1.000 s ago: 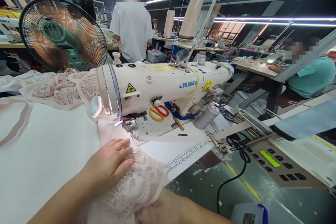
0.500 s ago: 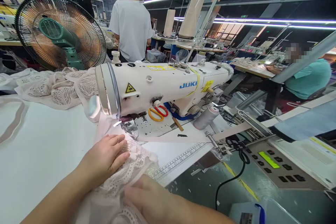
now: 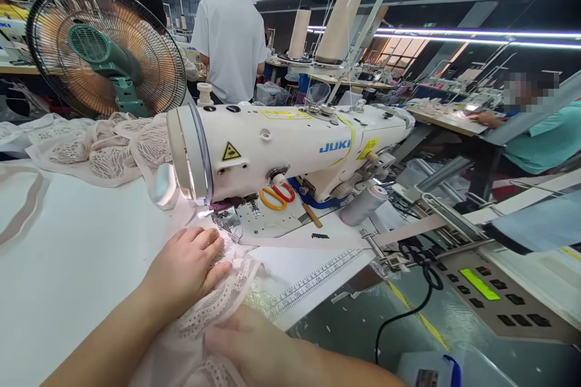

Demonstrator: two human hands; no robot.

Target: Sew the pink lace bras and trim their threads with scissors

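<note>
**Pale pink lace fabric (image 3: 206, 309) slants up to the JUKI sewing machine (image 3: 267, 133)**

The fabric lies below the centre of the frame, on the near side of the white desk (image 3: 86, 248), and stretches from the lower edge up to the presser foot (image 3: 230, 219) under the machine's head. An eyelet-patterned band of lace slants from lower left to upper right between the person's two hands.

The left hand (image 3: 188, 263) rests palm down on the fabric, its fingers close together, its thumb a little apart and not closed round anything. It is the nearer of the two: the presser foot sits just above and to the right of its fingertips, so the cloth leads from this hand upward in the frame.

The right hand (image 3: 254, 338) is at the lower centre, farther from the foot, against the trailing part of the fabric. It is blurred and its fingertips are hard to make out, so whether it grips the cloth cannot be told.

Scissors (image 3: 272, 199) with yellow and red handles lie under the machine's arm, near a grey thread cone (image 3: 364, 205). More lace pieces (image 3: 104, 151) are heaped at left, below the fan (image 3: 109, 54).
</note>
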